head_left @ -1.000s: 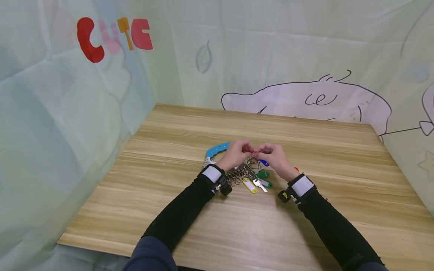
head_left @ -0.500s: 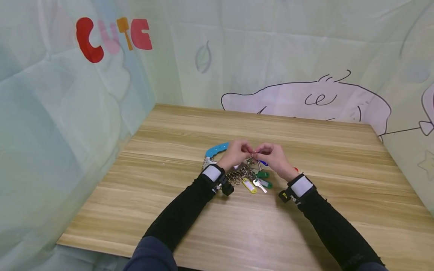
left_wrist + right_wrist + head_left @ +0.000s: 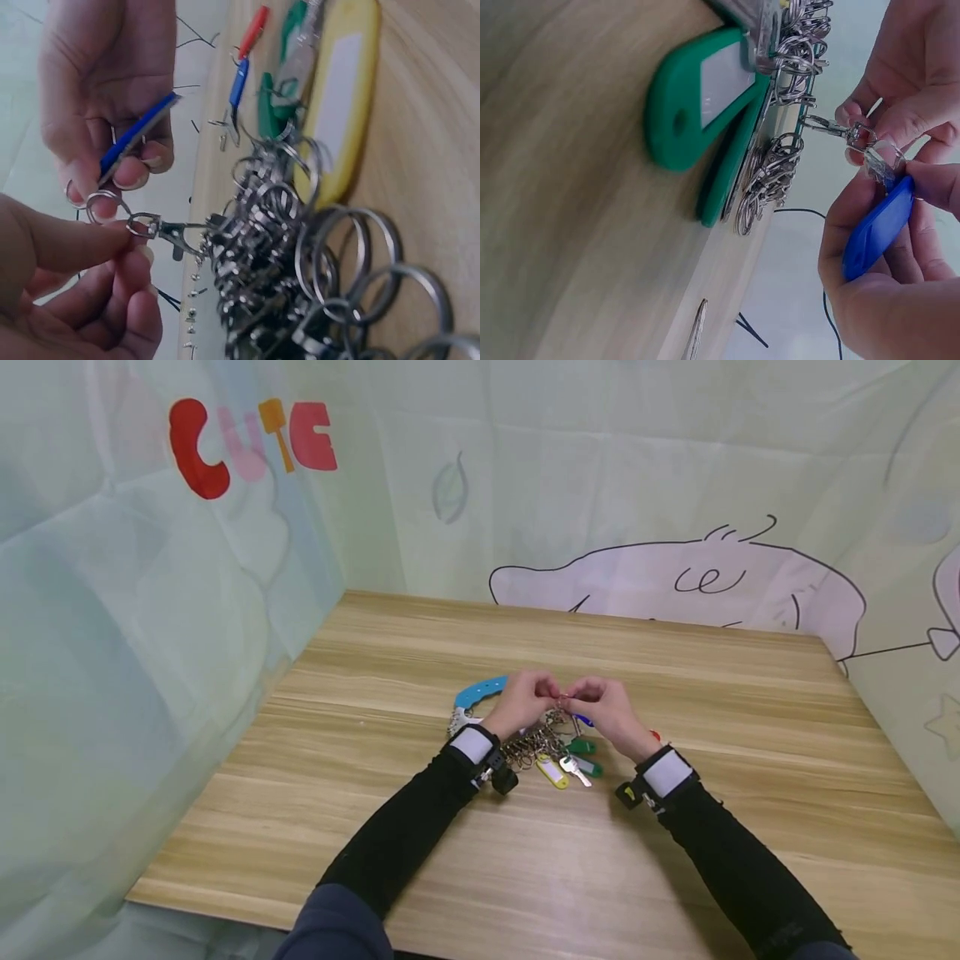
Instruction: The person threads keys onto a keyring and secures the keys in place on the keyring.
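At the middle of the table, my left hand (image 3: 523, 702) and right hand (image 3: 609, 710) meet fingertip to fingertip. Between thumb and fingers the left pinches a small split ring (image 3: 109, 196), joined to a metal swivel clasp (image 3: 155, 226). A blue key tag (image 3: 881, 232) is gripped by the right, with its own ring end close to the left fingertips. Whether the two rings are linked is too small to tell. Below the hands lies a bunch of metal clasps and rings (image 3: 531, 745), with a yellow key tag (image 3: 552, 772), green key tags (image 3: 582, 746) and a silver key (image 3: 576, 768).
A blue curved strip (image 3: 480, 691) lies beside the left wrist, partly hidden by the hand. Farther off on the wooden table (image 3: 390, 827) are a red tag (image 3: 253, 31) and another blue tag (image 3: 238, 86). Printed cloth walls (image 3: 615, 485) stand at the left and back.
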A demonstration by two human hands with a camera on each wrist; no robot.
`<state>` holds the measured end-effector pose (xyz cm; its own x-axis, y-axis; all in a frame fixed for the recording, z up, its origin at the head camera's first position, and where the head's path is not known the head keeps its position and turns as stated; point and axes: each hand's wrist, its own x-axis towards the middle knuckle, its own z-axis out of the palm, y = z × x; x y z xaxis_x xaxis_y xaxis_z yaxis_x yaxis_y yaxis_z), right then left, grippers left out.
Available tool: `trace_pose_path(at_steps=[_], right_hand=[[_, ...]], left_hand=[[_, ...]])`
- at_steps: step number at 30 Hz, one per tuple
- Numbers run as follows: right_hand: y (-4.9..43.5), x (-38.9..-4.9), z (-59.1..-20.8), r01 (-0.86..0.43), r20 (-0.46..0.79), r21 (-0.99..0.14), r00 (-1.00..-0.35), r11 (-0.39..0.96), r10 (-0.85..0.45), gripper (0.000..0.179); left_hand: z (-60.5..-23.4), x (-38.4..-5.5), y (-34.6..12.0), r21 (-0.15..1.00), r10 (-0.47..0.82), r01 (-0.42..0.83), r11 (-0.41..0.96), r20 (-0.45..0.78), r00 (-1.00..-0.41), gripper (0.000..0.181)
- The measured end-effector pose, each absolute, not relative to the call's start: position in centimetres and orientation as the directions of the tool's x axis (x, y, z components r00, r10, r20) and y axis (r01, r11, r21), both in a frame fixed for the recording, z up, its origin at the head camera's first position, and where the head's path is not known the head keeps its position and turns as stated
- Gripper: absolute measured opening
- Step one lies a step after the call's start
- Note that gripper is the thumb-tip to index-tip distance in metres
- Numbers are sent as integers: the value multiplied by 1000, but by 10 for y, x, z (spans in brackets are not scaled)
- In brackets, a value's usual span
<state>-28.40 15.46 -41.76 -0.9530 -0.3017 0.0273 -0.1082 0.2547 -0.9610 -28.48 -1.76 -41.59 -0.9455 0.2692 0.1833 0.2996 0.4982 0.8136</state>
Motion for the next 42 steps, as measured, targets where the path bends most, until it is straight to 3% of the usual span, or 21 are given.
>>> trace_pose_path(at_steps=[6, 15, 25, 33, 42], right_hand=[[154, -282, -416, -122, 40, -961, -950, 248, -311, 21], [155, -282, -414, -75, -7, -957, -959, 279, -282, 22], [154, -280, -417, -128, 40, -954, -951, 272, -305, 20], [154, -281, -415, -89, 7, -958, -958, 273, -287, 20], [155, -281, -416, -114, 29, -955, -955, 273, -296, 18]], left_hand=[[-414, -285, -18, 822, 261, 273, 500, 158, -952, 8], [-419, -284, -18, 807, 314, 347, 479, 211, -926, 10], [-418, -284, -18, 838, 264, 270, 473, 158, -952, 11], [-417, -284, -18, 823, 310, 323, 468, 189, -932, 10], [-419, -284, -18, 831, 281, 293, 474, 173, -944, 9]])
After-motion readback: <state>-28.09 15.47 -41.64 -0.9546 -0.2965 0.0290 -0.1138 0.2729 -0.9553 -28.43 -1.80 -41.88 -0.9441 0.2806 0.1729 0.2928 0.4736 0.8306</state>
